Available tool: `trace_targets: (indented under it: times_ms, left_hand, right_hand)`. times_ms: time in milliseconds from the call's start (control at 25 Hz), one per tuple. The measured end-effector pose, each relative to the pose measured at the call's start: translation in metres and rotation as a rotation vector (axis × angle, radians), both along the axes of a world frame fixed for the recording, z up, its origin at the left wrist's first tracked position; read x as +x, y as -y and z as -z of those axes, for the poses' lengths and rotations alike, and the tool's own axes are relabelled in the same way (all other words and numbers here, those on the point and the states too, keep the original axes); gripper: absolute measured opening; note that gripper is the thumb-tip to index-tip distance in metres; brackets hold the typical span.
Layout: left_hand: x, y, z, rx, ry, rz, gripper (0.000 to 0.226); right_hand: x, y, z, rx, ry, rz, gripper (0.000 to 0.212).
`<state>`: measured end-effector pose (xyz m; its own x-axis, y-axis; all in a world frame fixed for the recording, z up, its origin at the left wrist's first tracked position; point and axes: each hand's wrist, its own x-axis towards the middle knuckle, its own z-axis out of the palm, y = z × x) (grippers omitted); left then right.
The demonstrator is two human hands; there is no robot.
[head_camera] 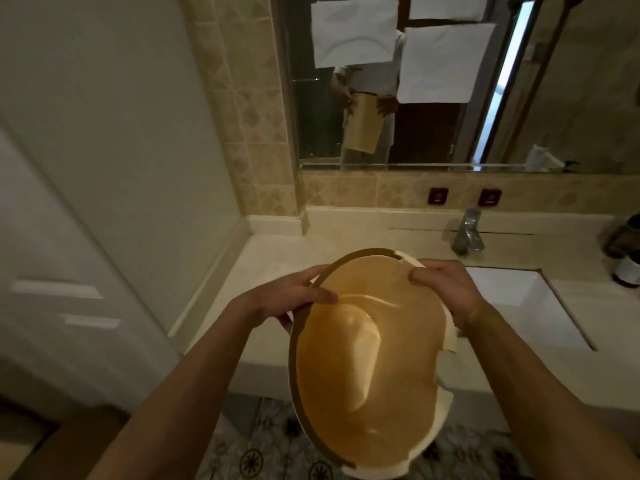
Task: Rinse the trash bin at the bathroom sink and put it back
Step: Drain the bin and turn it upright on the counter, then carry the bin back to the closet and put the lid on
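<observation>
Tan trash bin (363, 341) held before sink (519, 299) — left hand (291, 299), right hand (446, 289) grip rim, fingers curled.

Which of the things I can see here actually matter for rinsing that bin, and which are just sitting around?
Part of the job:
- trash bin, gripped at its rim by the left hand and right hand
- sink
- faucet

Just there:
- paper sheets stuck on the mirror
- dark bottles on the counter's right edge
- two wall sockets
</observation>
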<state>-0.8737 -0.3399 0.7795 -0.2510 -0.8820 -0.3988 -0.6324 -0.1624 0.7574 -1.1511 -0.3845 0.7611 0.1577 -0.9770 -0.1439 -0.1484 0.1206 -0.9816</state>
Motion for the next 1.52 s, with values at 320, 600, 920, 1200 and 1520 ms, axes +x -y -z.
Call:
trace_targets:
  times_ms: [320,600,920,1200,1520]
  left_hand:
    - [0.057,-0.074,0.050,-0.168,-0.157,-0.412,0.037]
    - [0.092,-0.155,0.101,-0.155,-0.748,-1.018,0.040]
    - [0.067,-0.210,0.118,-0.066,-1.027,-0.964,0.075]
    - [0.096,-0.217,0.093,-0.370,-0.732,-0.798,0.059]
    - [0.108,-0.244,0.079,-0.458,-0.678,-0.812,0.070]
  right_hand:
    - [0.071,-0.043,0.001,-0.179,-0.004,-0.105,0.041]
    - [0.126,-0.147,0.035,-0.056,-0.035,-0.014,0.078]
    - [0.175,-0.212,0.054,0.003,0.127,0.179,0.051]
    - [0.140,-0.229,0.028,-0.012,0.079,0.340,0.039]
    - [0.132,-0.232,0.026,-0.017,-0.108,0.094,0.048]
